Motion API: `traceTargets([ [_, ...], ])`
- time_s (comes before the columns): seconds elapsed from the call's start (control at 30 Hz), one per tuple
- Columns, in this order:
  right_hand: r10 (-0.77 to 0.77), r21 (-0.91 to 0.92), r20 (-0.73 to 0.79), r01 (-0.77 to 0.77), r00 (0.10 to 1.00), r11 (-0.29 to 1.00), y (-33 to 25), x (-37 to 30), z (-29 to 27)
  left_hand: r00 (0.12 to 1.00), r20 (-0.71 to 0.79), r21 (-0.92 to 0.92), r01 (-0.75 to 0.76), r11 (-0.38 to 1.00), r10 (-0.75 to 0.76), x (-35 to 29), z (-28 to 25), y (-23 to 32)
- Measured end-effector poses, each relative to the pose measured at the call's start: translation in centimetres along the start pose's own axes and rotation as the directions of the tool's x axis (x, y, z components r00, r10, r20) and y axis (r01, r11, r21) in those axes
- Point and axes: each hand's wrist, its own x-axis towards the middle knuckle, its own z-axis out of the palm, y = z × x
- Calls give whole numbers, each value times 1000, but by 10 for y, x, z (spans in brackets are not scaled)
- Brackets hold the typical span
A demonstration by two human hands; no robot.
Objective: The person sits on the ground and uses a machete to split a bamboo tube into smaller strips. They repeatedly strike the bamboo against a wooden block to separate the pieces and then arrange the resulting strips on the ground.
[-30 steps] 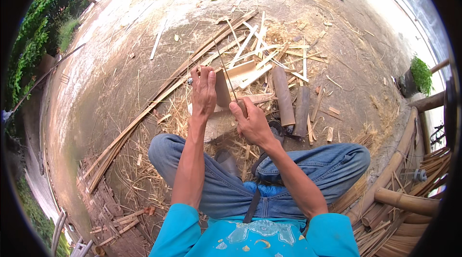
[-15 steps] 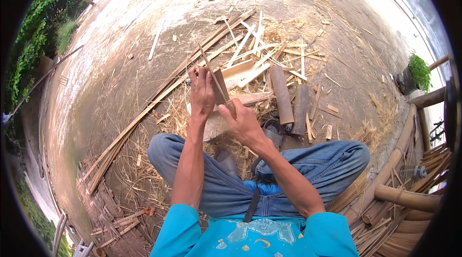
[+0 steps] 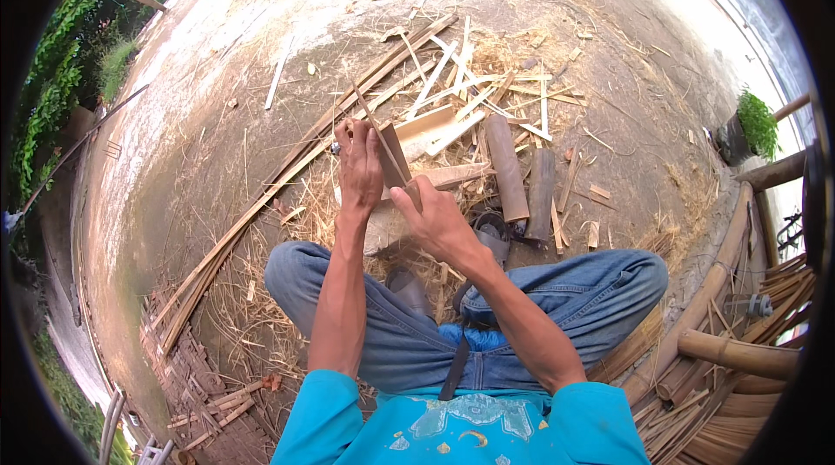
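Note:
My right hand (image 3: 442, 220) is closed around the short handle of a broad, dark-bladed knife (image 3: 396, 157). The blade slants up and away to the left, between my two hands. A thin brown bamboo strip (image 3: 369, 113) lies along the blade and sticks out beyond it. Curled fingers of my left hand (image 3: 358, 167) close on this strip beside the blade; their exact grip is partly hidden. Below both hands is a pale wood block (image 3: 383, 230). Just beyond them lies a light split bamboo piece (image 3: 435, 126).
Two dark bamboo sections (image 3: 507, 169) lie right of the hands, near my sandals (image 3: 492, 234). Long bamboo strips (image 3: 261, 204) run along the left. Shavings and loose slats (image 3: 470, 86) litter the ground ahead. Bamboo poles (image 3: 731, 352) stand at the right, near a potted plant (image 3: 758, 126).
Both hands keep the same grip and pose. The left hand and blade sit very slightly further left, while the whole view has shifted a little.

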Motion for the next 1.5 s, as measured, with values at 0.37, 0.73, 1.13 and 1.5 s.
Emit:
traceTargets([
  [0.37,89,-86,63,-83,994,993,-16,0,-13,999,-18,-15,36,999,-37,-2,2,1],
  [0.73,203,-213,131,-172,970,962,-33,4,-18,704,354,-628,667,401,-616,-91,-31,96],
  [1.13,190,-486,159,-91,969,869,-49,3,-34,649,591,-762,644,-69,-480,-115,-10,133],
  [1.5,154,-174,-269,-205,951,963,55,21,-60,605,589,-783,591,-193,-535,-122,-1,135],
])
